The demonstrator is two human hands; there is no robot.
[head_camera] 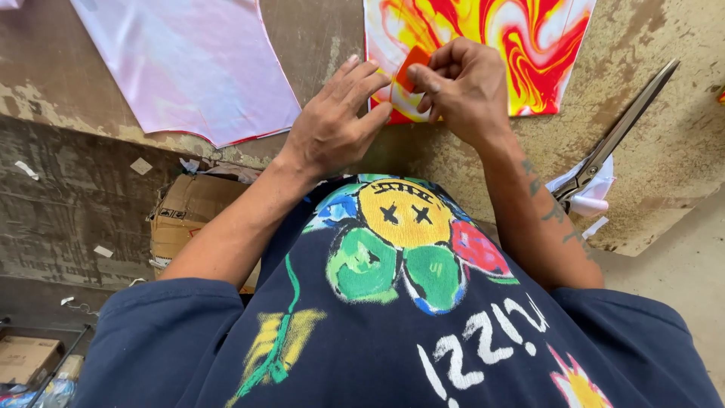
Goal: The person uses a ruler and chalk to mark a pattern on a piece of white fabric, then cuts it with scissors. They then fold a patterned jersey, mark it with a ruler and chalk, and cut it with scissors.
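A piece of fabric with red, orange, yellow and white swirls [521,45] lies on the worn table [664,151] in front of me. My right hand [461,87] pinches a small flat orange piece [411,64] over the fabric's near left corner. My left hand [336,121] rests with fingers spread flat against that corner's edge, holding nothing that I can see.
A pale pink fabric piece [189,60] lies at the upper left of the table. Large metal scissors [615,136] lie to the right, beside white scraps [589,198]. Below the table edge stands a cardboard box [185,215]; paper bits dot the floor.
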